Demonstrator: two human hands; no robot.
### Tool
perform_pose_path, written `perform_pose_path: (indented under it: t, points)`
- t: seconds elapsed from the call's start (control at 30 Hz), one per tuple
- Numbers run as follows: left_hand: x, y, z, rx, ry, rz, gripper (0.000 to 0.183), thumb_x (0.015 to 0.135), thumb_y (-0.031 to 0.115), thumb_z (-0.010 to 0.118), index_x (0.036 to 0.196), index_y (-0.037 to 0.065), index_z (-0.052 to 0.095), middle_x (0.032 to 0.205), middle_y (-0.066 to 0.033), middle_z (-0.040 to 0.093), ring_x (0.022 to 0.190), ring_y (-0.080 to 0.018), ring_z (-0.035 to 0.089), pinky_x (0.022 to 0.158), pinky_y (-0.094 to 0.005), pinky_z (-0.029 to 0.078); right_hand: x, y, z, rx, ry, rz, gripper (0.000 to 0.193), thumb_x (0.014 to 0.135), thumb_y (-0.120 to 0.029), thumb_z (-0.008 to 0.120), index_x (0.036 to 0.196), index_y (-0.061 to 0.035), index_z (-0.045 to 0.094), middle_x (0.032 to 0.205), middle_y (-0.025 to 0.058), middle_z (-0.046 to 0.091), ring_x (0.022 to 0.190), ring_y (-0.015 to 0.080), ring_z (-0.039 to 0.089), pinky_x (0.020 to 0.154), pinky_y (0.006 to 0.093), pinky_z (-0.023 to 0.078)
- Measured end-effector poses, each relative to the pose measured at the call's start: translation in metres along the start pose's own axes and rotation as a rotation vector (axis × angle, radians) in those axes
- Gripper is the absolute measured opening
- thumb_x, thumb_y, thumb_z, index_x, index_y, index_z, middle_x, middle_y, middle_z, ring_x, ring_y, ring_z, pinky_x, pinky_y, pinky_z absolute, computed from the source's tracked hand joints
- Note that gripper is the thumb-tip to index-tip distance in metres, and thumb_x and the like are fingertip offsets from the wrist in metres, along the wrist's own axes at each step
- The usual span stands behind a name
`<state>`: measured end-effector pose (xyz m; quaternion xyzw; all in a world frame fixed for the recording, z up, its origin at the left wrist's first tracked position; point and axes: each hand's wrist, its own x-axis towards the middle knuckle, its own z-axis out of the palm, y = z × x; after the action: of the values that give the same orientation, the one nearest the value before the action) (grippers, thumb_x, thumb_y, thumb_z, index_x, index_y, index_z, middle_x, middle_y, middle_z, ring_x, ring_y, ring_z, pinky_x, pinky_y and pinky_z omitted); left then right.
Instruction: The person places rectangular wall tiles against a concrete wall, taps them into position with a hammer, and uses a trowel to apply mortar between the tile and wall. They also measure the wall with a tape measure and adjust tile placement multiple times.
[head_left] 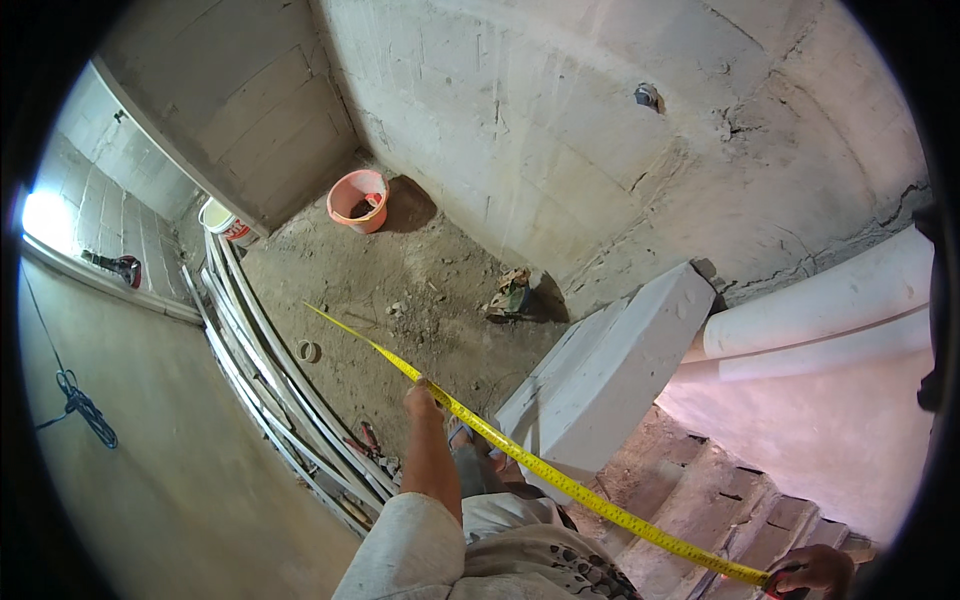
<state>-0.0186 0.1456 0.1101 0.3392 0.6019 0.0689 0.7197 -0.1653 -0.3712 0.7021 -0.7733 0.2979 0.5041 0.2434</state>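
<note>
A yellow tape measure blade (600,507) runs diagonally across the view, pulled far out of its case. At the lower right my right hand (822,570) is closed round the red and black tape measure case (774,581). My left hand (421,397), arm stretched forward, pinches the blade partway along. Past that hand the free end of the blade reaches out over the dirt floor (420,270). The blade passes in front of a pale block step or ledge (600,370) to the right of my body.
Long white pipes (270,370) lie along the left wall. A pink bucket (358,200) and a white bucket (226,221) stand farther off. A crumpled bag (510,295) sits near the ledge; steps (700,500) descend at lower right, beside large white pipes (820,315).
</note>
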Motion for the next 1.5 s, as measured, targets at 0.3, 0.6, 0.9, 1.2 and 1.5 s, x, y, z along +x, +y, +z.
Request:
perform_pose_path:
  t: [0.3, 0.6, 0.9, 1.2, 1.5]
  points:
    - [-0.001, 0.01, 0.0, 0.086, 0.034, 0.053, 0.015, 0.092, 0.016, 0.06, 0.098, 0.003, 0.061, 0.084, -0.0085, 0.06, 0.068, -0.0228, 0.06, 0.053, -0.037, 0.049, -0.006, -0.032, -0.025, -0.197, 0.043, -0.307, 0.025, 0.075, -0.019, 0.066, 0.093, -0.0011, 0.067, 0.076, 0.0049, 0.062, 0.064, 0.0138, 0.057, 0.058, 0.0266, 0.045]
    - [-0.032, 0.077, 0.042, 0.136, -0.171, 0.175, 0.019, 0.09, 0.019, 0.063, 0.1, 0.003, 0.061, 0.086, -0.007, 0.06, 0.077, -0.0212, 0.06, 0.061, -0.0347, 0.051, 0.015, 0.016, 0.004, 0.053, 0.306, -0.25, 0.016, 0.076, -0.011, 0.063, 0.089, -0.0015, 0.066, 0.072, 0.0036, 0.061, 0.055, 0.0114, 0.054, 0.051, 0.0253, 0.044]
    - [-0.078, 0.203, 0.195, 0.118, -0.47, 0.387, 0.014, 0.092, 0.018, 0.06, 0.097, 0.005, 0.056, 0.083, -0.0057, 0.058, 0.07, -0.0165, 0.059, 0.06, -0.0321, 0.053, 0.137, 0.064, 0.049, -0.044, 0.838, -0.454, 0.026, 0.072, -0.022, 0.066, 0.087, -0.0014, 0.067, 0.084, 0.0091, 0.067, 0.078, 0.0212, 0.063, 0.07, 0.0346, 0.049]
    - [-0.073, 0.283, 0.335, 0.279, -0.639, 0.43, 0.015, 0.092, 0.02, 0.059, 0.104, 0.011, 0.057, 0.093, -0.0026, 0.058, 0.081, -0.0171, 0.058, 0.061, -0.0322, 0.052, 0.257, -0.044, 0.112, 0.247, 1.159, -0.344, 0.021, 0.064, -0.014, 0.063, 0.079, 0.0008, 0.065, 0.068, 0.0109, 0.06, 0.058, 0.0198, 0.057, 0.056, 0.0313, 0.047]
    - [0.062, 0.344, 0.453, 0.232, -0.584, 0.374, 0.02, 0.092, 0.02, 0.061, 0.106, 0.006, 0.057, 0.095, -0.005, 0.059, 0.084, -0.0176, 0.057, 0.063, -0.0347, 0.05, 0.287, -0.205, 0.104, 0.777, 0.945, -0.283, 0.019, 0.072, -0.01, 0.062, 0.087, 0.002, 0.063, 0.07, 0.0073, 0.06, 0.067, 0.0139, 0.059, 0.061, 0.0283, 0.047]
